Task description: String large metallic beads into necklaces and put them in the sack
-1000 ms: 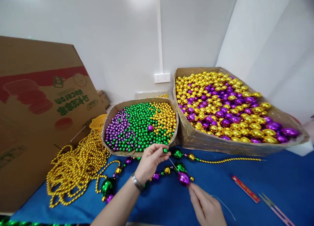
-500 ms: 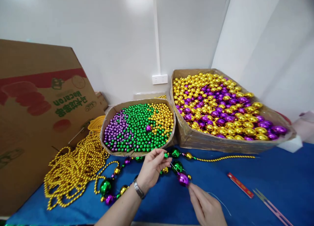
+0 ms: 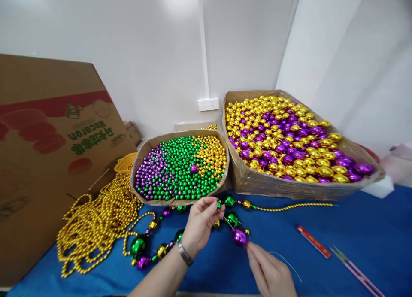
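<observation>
My left hand (image 3: pixel 203 223), with a metal band at its wrist, pinches a small green bead (image 3: pixel 219 205) between thumb and forefinger. From there a thin cord (image 3: pixel 227 219) runs down to a shiny purple bead (image 3: pixel 240 237). The thumb and fingertips of my right hand (image 3: pixel 271 269) close at the lower end of that purple bead; whether they grip bead or cord there is hard to see. A thin loose strand (image 3: pixel 288 262) curves out to the right of my right hand. Behind both hands lies a strand of mixed beads, including a large green bead (image 3: pixel 232 219).
A carton of small beads (image 3: pixel 132 177) stands behind my hands, with a larger carton of gold and purple beads (image 3: pixel 257 183) to its right. Gold bead chains (image 3: pixel 96 228) pile up at left beside a big box (image 3: pixel 48 168). Red case (image 3: pixel 313 242) and tweezers (image 3: pixel 355 271) lie at right.
The whole view has shifted slightly. Both hands keep the same grip, and the beads between them hold nearly the same position.
</observation>
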Demonstrator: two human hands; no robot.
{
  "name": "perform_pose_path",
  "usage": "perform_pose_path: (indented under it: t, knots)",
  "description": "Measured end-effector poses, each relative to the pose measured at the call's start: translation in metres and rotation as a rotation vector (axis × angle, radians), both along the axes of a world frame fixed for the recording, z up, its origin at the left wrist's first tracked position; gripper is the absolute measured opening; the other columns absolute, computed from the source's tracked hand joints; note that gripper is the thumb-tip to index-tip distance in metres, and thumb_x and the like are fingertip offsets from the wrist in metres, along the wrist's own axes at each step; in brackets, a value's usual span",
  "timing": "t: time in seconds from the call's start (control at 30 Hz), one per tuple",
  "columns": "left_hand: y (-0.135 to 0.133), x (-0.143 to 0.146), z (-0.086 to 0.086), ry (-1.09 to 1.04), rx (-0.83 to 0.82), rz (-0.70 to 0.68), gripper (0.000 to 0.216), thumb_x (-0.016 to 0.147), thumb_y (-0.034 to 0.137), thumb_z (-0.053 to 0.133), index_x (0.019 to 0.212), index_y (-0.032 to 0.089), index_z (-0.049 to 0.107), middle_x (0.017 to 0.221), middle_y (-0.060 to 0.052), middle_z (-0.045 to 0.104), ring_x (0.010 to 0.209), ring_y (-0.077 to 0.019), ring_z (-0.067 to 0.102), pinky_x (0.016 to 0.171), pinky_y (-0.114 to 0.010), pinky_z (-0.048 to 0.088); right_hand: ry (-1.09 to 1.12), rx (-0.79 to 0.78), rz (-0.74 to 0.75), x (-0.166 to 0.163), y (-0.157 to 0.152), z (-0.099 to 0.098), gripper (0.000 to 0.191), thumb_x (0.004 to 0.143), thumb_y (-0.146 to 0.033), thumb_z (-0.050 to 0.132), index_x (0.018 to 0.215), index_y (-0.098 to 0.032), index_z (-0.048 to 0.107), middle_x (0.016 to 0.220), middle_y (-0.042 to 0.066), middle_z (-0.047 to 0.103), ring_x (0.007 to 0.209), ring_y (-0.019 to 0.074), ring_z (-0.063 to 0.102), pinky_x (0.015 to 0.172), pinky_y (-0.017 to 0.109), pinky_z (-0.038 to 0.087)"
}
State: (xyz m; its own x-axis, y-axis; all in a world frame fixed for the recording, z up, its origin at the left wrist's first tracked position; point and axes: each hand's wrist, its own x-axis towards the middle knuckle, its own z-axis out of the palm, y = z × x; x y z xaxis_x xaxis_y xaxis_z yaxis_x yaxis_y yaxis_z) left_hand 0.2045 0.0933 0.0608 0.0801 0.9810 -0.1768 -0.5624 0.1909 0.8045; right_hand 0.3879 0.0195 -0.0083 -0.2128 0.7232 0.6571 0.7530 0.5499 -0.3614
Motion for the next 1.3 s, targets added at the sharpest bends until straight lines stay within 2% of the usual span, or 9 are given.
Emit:
perform_pose_path:
  t: [0.17,0.33,0.53,0.63,0.77,0.87,0.97,1.1,1.3]
  knots:
    - [-0.004,0.006,-0.005,0.013,0.034,0.077,0.022,0.067,0.022,0.076,0.082,0.014,0.062,0.082,-0.003,0.064,0.085,-0.0196,0.066,0.075,-0.029,0.052,-0.036,0.029,-0.047,0.000,-0.003,-0.004,0.034,0.095,-0.023,0.033,0.097,-0.016,0.066,0.082,0.006,0.074,0.068,0.0151,0.070,0.062,0.021,0.056]
    - [-0.005,0.012,-0.009,-0.057,-0.005,0.086,0.025,0.066,0.022,0.077,0.086,0.014,0.063,0.081,-0.004,0.065,0.082,-0.0186,0.066,0.076,-0.029,0.052,-0.043,0.037,-0.048,0.001,-0.004,-0.010,0.032,0.094,-0.023,0.034,0.099,-0.016,0.065,0.083,0.007,0.073,0.070,0.0157,0.070,0.064,0.021,0.055]
    - [-0.007,0.018,-0.018,-0.037,0.006,0.081,0.028,0.067,0.022,0.076,0.091,0.014,0.065,0.085,-0.004,0.066,0.084,-0.0191,0.066,0.078,-0.031,0.050,0.027,-0.084,-0.094,0.000,-0.006,-0.019,0.029,0.095,-0.026,0.032,0.104,-0.016,0.058,0.082,0.009,0.072,0.066,0.0167,0.070,0.057,0.022,0.054]
    - [-0.013,0.026,-0.028,0.074,0.047,0.057,0.028,0.067,0.023,0.076,0.092,0.014,0.064,0.084,-0.006,0.068,0.085,-0.0195,0.066,0.080,-0.030,0.048,0.064,-0.185,-0.152,0.000,-0.004,-0.030,0.026,0.096,-0.028,0.030,0.101,-0.018,0.054,0.075,0.006,0.071,0.060,0.0163,0.068,0.053,0.023,0.052]
    - [-0.022,0.041,-0.050,0.188,0.061,-0.071,0.025,0.069,0.027,0.074,0.088,0.014,0.065,0.082,-0.007,0.069,0.083,-0.0197,0.065,0.078,-0.029,0.047,0.061,-0.217,-0.159,0.004,0.002,-0.054,0.026,0.096,-0.027,0.027,0.094,-0.020,0.052,0.069,0.003,0.068,0.059,0.0168,0.067,0.052,0.025,0.052]
    - [-0.025,0.050,-0.065,0.290,0.143,-0.128,0.021,0.075,0.032,0.067,0.085,0.013,0.066,0.083,-0.007,0.068,0.080,-0.0181,0.063,0.074,-0.028,0.046,0.054,-0.209,-0.151,0.012,0.003,-0.062,0.027,0.095,-0.028,0.028,0.096,-0.020,0.054,0.079,0.006,0.069,0.069,0.0180,0.068,0.058,0.027,0.054]
    - [-0.023,0.054,-0.073,0.538,0.308,-0.171,0.021,0.081,0.033,0.060,0.082,0.014,0.068,0.081,-0.008,0.068,0.075,-0.0169,0.061,0.070,-0.027,0.046,0.087,-0.222,-0.150,0.021,0.004,-0.053,0.026,0.094,-0.031,0.033,0.102,-0.021,0.056,0.093,0.008,0.067,0.085,0.0186,0.067,0.071,0.028,0.055]
    - [-0.020,0.058,-0.070,0.846,0.552,-0.264,0.021,0.084,0.028,0.053,0.085,0.015,0.069,0.079,-0.007,0.068,0.074,-0.0163,0.060,0.070,-0.026,0.045,0.153,-0.242,-0.117,0.030,0.009,-0.026,0.027,0.092,-0.033,0.040,0.111,-0.021,0.056,0.099,0.008,0.064,0.092,0.0179,0.064,0.078,0.027,0.053]
    - [-0.012,0.071,-0.067,0.972,0.667,-0.324,0.018,0.083,0.022,0.050,0.081,0.016,0.068,0.074,-0.004,0.066,0.068,-0.0143,0.058,0.065,-0.023,0.043,0.249,-0.249,-0.136,0.030,0.018,0.000,0.025,0.090,-0.035,0.046,0.100,-0.022,0.064,0.094,0.006,0.062,0.082,0.0163,0.063,0.071,0.025,0.051]
